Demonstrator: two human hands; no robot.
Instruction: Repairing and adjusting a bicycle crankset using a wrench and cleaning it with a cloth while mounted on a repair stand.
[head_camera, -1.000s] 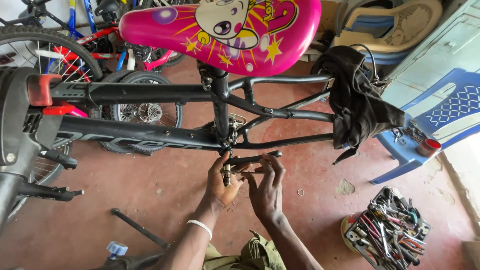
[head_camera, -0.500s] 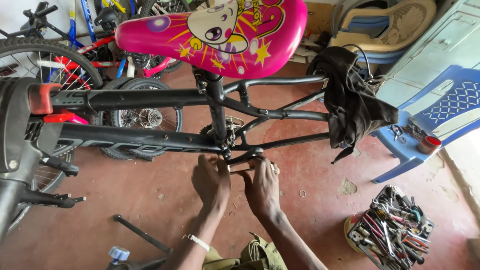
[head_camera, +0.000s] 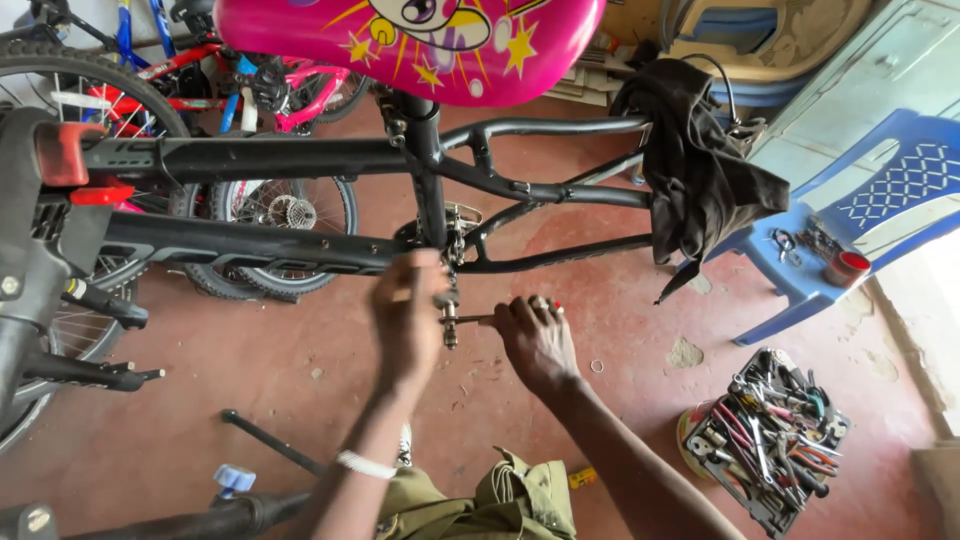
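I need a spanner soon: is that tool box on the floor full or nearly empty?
Full: the tool box is heaped with tools reaching above its rim.

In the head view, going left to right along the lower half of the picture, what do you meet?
Black handlebar grips → left hand → small metal bolt part under the black bike frame → right hand → tray heaped with hand tools on the red floor.
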